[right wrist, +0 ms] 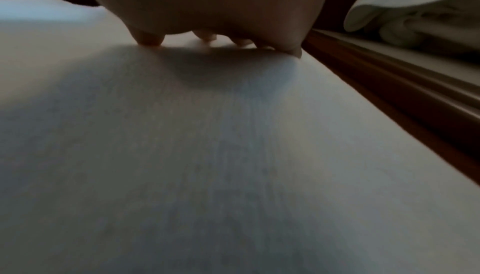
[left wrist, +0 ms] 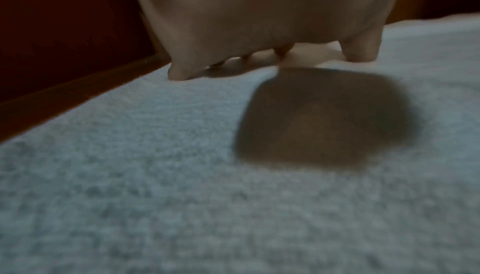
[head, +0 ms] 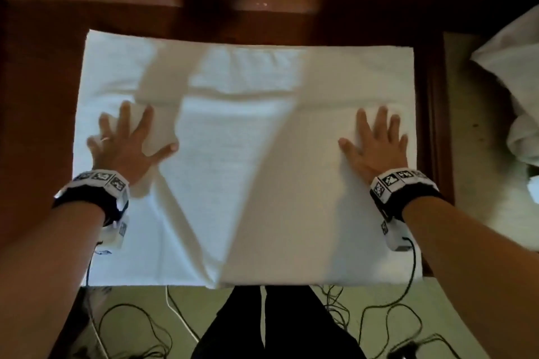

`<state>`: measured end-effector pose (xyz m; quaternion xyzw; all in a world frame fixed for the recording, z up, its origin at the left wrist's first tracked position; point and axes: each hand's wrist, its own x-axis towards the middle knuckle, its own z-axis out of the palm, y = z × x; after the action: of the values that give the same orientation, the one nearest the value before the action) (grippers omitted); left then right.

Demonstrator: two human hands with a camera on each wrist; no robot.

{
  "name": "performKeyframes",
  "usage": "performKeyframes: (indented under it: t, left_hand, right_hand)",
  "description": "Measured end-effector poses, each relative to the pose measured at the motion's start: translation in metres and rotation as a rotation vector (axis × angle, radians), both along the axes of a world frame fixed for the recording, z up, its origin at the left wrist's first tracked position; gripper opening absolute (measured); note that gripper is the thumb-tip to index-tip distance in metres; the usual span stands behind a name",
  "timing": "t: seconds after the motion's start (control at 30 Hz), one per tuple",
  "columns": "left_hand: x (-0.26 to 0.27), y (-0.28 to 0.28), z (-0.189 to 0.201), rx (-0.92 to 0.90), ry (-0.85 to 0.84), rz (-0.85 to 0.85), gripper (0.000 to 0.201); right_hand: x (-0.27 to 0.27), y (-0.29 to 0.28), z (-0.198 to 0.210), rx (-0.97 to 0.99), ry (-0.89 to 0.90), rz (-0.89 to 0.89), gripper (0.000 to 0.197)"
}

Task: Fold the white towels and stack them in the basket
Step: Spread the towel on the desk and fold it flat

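Observation:
A large white towel [head: 233, 154] lies spread flat over a dark wooden table [head: 43, 96]. My left hand [head: 125, 143] presses flat on its left part, fingers spread. On the towel's right part my right hand [head: 376, 146] lies flat too, fingers straight. The left wrist view has the palm [left wrist: 259, 11] down on the terry cloth [left wrist: 182, 196], and the right wrist view has the other palm [right wrist: 213, 7] on the smooth towel [right wrist: 207, 155]. No basket is in view.
More crumpled white towels [head: 513, 81] lie on a surface [head: 478, 125] to the right of the table, seen too in the right wrist view [right wrist: 415, 7]. Cables [head: 131, 326] trail on the floor by my legs [head: 277, 326]. The table's near edge is under the towel's hem.

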<state>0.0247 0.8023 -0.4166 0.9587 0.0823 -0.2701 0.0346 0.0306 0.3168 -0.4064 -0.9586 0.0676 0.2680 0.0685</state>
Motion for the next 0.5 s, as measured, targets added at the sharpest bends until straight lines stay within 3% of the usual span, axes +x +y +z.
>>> performKeyframes:
  t: [0.17,0.37,0.5]
  left_hand:
    - [0.016,-0.006,0.012,-0.113,-0.028,0.036,0.099]
    - [-0.085,-0.023,0.017,-0.071,0.107,0.000,0.092]
    - [-0.071,-0.015,0.010,-0.042,0.112,0.022,0.090]
  right_hand:
    - [0.027,0.009,0.008,0.027,0.016,-0.028,0.076]
    - [-0.080,0.023,0.020,0.003,0.105,-0.012,0.084]
    - [-0.071,0.018,0.010,0.007,0.140,0.011,0.090]
